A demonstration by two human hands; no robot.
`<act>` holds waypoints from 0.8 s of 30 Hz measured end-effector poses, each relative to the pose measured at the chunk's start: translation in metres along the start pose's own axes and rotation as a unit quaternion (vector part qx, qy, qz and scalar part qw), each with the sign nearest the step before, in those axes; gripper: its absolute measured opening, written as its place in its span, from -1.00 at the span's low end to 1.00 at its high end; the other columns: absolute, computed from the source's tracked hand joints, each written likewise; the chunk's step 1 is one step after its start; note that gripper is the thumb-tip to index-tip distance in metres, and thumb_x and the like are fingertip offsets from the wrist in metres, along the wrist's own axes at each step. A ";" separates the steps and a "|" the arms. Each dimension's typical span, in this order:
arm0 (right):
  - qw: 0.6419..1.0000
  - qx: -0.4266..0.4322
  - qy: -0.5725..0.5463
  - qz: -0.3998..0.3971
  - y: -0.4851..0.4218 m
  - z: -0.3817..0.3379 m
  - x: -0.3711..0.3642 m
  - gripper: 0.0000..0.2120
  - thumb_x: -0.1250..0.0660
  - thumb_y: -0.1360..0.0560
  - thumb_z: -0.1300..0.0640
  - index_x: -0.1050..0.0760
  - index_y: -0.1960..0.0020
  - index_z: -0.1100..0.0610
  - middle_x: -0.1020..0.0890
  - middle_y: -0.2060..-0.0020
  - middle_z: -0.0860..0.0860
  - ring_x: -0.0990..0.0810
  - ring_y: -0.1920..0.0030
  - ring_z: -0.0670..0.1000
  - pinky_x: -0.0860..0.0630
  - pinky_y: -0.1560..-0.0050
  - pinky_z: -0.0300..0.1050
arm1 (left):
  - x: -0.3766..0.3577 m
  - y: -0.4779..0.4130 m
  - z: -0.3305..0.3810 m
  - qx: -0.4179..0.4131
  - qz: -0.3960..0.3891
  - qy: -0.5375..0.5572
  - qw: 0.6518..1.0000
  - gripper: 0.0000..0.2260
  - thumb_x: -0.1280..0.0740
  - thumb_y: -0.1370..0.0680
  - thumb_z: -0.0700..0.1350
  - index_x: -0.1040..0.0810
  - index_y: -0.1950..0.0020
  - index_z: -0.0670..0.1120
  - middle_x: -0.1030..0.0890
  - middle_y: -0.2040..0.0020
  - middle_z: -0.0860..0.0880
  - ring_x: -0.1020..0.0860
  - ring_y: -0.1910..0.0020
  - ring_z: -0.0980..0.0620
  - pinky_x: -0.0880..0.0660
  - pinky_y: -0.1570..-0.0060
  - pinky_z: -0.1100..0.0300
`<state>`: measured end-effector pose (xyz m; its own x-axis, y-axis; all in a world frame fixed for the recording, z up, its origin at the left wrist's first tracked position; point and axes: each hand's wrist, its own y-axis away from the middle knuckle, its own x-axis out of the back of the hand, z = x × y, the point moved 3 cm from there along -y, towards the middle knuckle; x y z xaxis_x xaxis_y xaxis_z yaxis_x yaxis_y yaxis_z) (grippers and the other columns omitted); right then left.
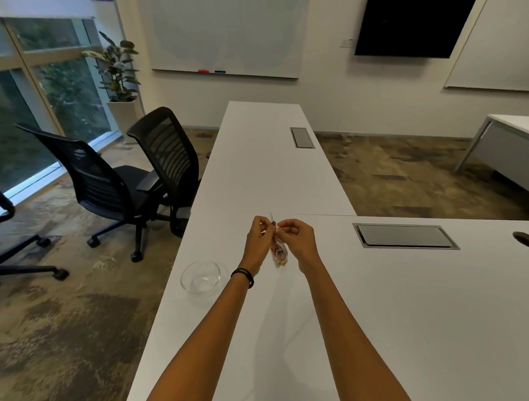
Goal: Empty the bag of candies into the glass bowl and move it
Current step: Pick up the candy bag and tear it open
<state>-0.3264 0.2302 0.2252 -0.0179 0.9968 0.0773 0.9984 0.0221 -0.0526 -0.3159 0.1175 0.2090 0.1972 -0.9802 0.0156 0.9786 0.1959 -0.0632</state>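
Observation:
A small clear bag of candies (279, 254) hangs between my two hands above the white table (381, 316). Coloured candies fill its lower end. My left hand (258, 242) pinches the bag's top from the left, and my right hand (297, 240) pinches it from the right. The bag's mouth is hidden by my fingers. An empty glass bowl (201, 276) stands on the table to the left of my left wrist, close to the table's left edge.
Two black office chairs (154, 174) stand left of the table. A grey cable hatch (405, 236) and a round grommet hole (527, 239) lie in the table at right. A second hatch (302, 137) sits on the far table section.

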 end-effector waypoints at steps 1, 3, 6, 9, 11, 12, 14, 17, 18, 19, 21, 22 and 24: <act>1.000 0.001 0.002 0.003 0.000 0.000 0.000 -0.88 -0.38 -0.43 0.29 -0.57 0.03 0.24 -0.64 0.18 0.10 -0.63 0.15 0.01 -0.56 0.21 -0.35 | 0.001 0.000 0.000 0.001 0.001 0.004 1.000 -0.95 -0.15 -0.62 -0.15 -0.36 -0.04 -0.11 -0.54 0.01 -0.15 -0.55 0.07 -0.06 -0.54 0.10 0.22; 1.000 0.001 0.002 0.008 0.001 -0.001 0.000 -0.87 -0.38 -0.44 0.29 -0.56 0.01 0.25 -0.63 0.18 0.10 -0.62 0.16 0.00 -0.56 0.21 -0.35 | 0.001 0.000 -0.001 -0.001 0.001 0.007 1.000 -0.92 -0.13 -0.62 -0.18 -0.35 -0.10 -0.08 -0.55 -0.07 -0.16 -0.56 0.02 -0.07 -0.55 0.03 0.16; 1.000 -0.004 -0.003 0.015 0.001 0.000 -0.001 -0.85 -0.37 -0.44 0.30 -0.56 -0.01 0.25 -0.63 0.18 0.09 -0.62 0.18 -0.03 -0.55 0.25 -0.39 | 0.002 0.002 0.000 -0.016 0.002 0.013 1.000 -0.89 -0.13 -0.62 -0.20 -0.35 -0.11 -0.04 -0.55 0.00 -0.06 -0.56 0.04 -0.03 -0.55 0.05 0.20; 1.000 -0.008 -0.001 0.021 0.002 0.000 -0.002 -0.85 -0.36 -0.44 0.30 -0.56 -0.01 0.23 -0.63 0.16 0.07 -0.62 0.18 -0.08 -0.53 0.23 -0.38 | 0.004 0.002 -0.001 -0.027 0.006 0.005 1.000 -0.87 -0.12 -0.62 -0.21 -0.35 -0.12 -0.03 -0.53 0.01 -0.04 -0.55 0.04 -0.04 -0.56 0.02 0.15; 1.000 -0.008 0.001 0.024 0.002 -0.001 -0.004 -0.86 -0.35 -0.44 0.30 -0.55 -0.01 0.22 -0.62 0.15 0.07 -0.62 0.17 -0.05 -0.53 0.20 -0.35 | 0.005 0.001 -0.001 -0.032 0.008 -0.001 0.999 -0.88 -0.12 -0.62 -0.21 -0.35 -0.12 -0.02 -0.54 -0.04 -0.11 -0.56 0.02 -0.06 -0.56 0.01 0.15; 1.000 -0.007 0.003 0.026 0.002 -0.002 -0.005 -0.87 -0.35 -0.44 0.30 -0.54 0.00 0.21 -0.62 0.15 0.07 -0.61 0.15 -0.03 -0.53 0.19 -0.34 | 0.005 0.001 -0.001 -0.034 0.011 -0.003 0.999 -0.88 -0.13 -0.62 -0.20 -0.34 -0.12 -0.02 -0.54 -0.06 -0.14 -0.56 0.01 -0.08 -0.56 0.02 0.17; 0.999 -0.007 0.007 0.032 0.002 -0.004 -0.007 -0.89 -0.35 -0.45 0.31 -0.50 0.04 0.20 -0.59 0.14 0.07 -0.59 0.14 0.00 -0.53 0.17 -0.31 | 0.005 0.001 -0.002 -0.042 0.017 0.000 0.999 -0.88 -0.13 -0.63 -0.20 -0.33 -0.11 0.00 -0.55 -0.08 -0.15 -0.58 0.01 -0.06 -0.57 0.06 0.26; 0.999 -0.010 0.004 0.046 0.002 -0.006 -0.009 -0.89 -0.32 -0.44 0.36 -0.42 0.13 0.21 -0.54 0.19 0.13 -0.54 0.19 0.03 -0.51 0.19 -0.30 | 0.006 0.003 -0.002 -0.047 0.022 0.018 0.999 -0.86 -0.12 -0.62 -0.22 -0.32 -0.10 0.01 -0.58 0.06 -0.04 -0.59 0.14 0.06 -0.58 0.18 0.34; 0.999 -0.013 -0.001 0.052 0.002 -0.006 -0.009 -0.87 -0.31 -0.43 0.38 -0.40 0.16 0.21 -0.53 0.21 0.13 -0.52 0.21 0.04 -0.50 0.21 -0.28 | 0.007 0.004 -0.002 -0.042 0.024 0.026 0.998 -0.85 -0.12 -0.62 -0.23 -0.31 -0.10 0.01 -0.58 0.11 -0.01 -0.59 0.17 0.07 -0.58 0.19 0.33; 0.998 -0.018 -0.009 0.058 0.002 -0.006 -0.008 -0.85 -0.31 -0.43 0.39 -0.38 0.19 0.20 -0.52 0.23 0.13 -0.51 0.23 0.05 -0.49 0.21 -0.27 | 0.007 0.003 -0.002 -0.035 0.027 0.034 0.998 -0.85 -0.12 -0.62 -0.23 -0.31 -0.11 0.01 -0.58 0.16 0.01 -0.58 0.20 0.06 -0.57 0.19 0.31; 0.998 -0.023 -0.019 0.063 0.004 -0.003 -0.007 -0.81 -0.30 -0.43 0.40 -0.36 0.24 0.17 -0.51 0.27 0.12 -0.51 0.28 0.03 -0.49 0.26 -0.29 | 0.010 0.003 -0.001 -0.023 0.032 0.043 0.998 -0.84 -0.11 -0.62 -0.23 -0.30 -0.12 0.00 -0.56 0.20 -0.04 -0.55 0.22 0.03 -0.55 0.21 0.31; 0.998 -0.023 -0.020 0.063 0.005 -0.002 -0.007 -0.82 -0.30 -0.43 0.39 -0.36 0.23 0.18 -0.51 0.29 0.11 -0.51 0.31 0.00 -0.49 0.29 -0.33 | 0.010 0.002 -0.001 -0.020 0.030 0.044 0.998 -0.84 -0.10 -0.62 -0.24 -0.30 -0.14 -0.01 -0.55 0.20 -0.08 -0.53 0.22 0.02 -0.55 0.21 0.31; 0.998 -0.022 -0.017 0.065 0.007 0.000 -0.008 -0.84 -0.31 -0.43 0.38 -0.37 0.19 0.20 -0.52 0.29 0.10 -0.52 0.33 -0.05 -0.48 0.32 -0.37 | 0.011 0.002 -0.002 -0.013 0.024 0.042 0.999 -0.85 -0.10 -0.62 -0.22 -0.31 -0.16 -0.04 -0.54 0.17 -0.12 -0.53 0.20 0.01 -0.54 0.18 0.29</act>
<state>-0.3196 0.2225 0.2245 0.1104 0.9931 0.0387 0.9938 -0.1099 -0.0156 -0.3114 0.1069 0.2075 0.2365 -0.9690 -0.0708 0.9662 0.2422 -0.0877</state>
